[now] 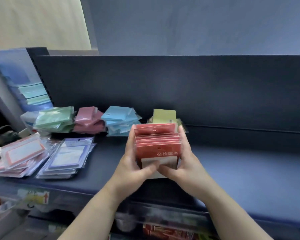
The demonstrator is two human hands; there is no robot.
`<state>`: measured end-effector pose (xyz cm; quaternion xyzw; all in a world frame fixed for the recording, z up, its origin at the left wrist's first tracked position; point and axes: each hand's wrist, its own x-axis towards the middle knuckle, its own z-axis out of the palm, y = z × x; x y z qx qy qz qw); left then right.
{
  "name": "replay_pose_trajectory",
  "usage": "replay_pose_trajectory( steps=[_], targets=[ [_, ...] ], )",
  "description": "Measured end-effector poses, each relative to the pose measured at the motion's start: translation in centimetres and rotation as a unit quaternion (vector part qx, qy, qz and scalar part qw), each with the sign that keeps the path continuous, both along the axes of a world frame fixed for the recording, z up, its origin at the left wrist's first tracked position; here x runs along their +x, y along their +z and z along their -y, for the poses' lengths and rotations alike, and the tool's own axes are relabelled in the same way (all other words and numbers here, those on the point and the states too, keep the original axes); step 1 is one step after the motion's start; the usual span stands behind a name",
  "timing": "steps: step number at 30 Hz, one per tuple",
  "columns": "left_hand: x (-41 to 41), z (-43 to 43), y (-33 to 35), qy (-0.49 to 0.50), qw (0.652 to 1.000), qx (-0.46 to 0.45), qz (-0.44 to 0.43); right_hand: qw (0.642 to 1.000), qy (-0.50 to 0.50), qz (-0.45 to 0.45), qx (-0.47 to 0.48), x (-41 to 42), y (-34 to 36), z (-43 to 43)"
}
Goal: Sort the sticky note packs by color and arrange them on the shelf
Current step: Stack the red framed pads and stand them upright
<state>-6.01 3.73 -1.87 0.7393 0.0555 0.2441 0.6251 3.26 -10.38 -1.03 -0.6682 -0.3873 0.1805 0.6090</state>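
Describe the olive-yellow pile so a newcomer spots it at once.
On the dark blue shelf, piles line the back panel: green, pink, light blue. The olive-yellow pile ends that row on the right, the only one right behind the held red-topped packs.

Left hand [137, 163] and right hand [183, 163] grip 1 bundle of red packs [157, 141] (upright) above the shelf [241, 170].

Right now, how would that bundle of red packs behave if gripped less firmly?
The red packs are separate pieces fanned apart, so they would probably slide or splay. Their thin card tops look light and bendy. The left hand and right hand clamp opposite sides, likely for that reason.
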Motion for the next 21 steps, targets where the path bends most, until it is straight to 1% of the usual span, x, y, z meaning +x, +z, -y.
replay_pose_trajectory(
  steps=[4,7,11,14,17,21],
  targets=[
    [0.4,0.9,-0.1,0.034,0.994,-0.104,0.015,0.999,-0.002,-0.032,0.002,-0.2,-0.3,0.1],
    [0.5,0.9,-0.2,0.035,0.989,-0.144,0.023,0.999,-0.013,-0.051,0.014,-0.2,-0.7,-0.5],
    [0.7,0.8,-0.2,0.004,0.989,-0.148,0.019,0.996,0.0,-0.082,0.039,-0.6,-0.3,-1.1],
    [1.4,0.1,-0.1,-0.005,0.987,-0.161,0.021,0.996,0.0,-0.075,0.048,-0.6,0.3,-1.3],
    [2.3,-0.6,0.0,-0.018,0.988,-0.151,0.024,0.998,-0.023,-0.062,0.009,0.0,0.1,-1.4],
    [2.6,-0.8,-0.2,-0.051,0.989,-0.141,0.009,0.996,-0.036,-0.054,-0.059,0.6,-0.7,-1.6]
  ],
)
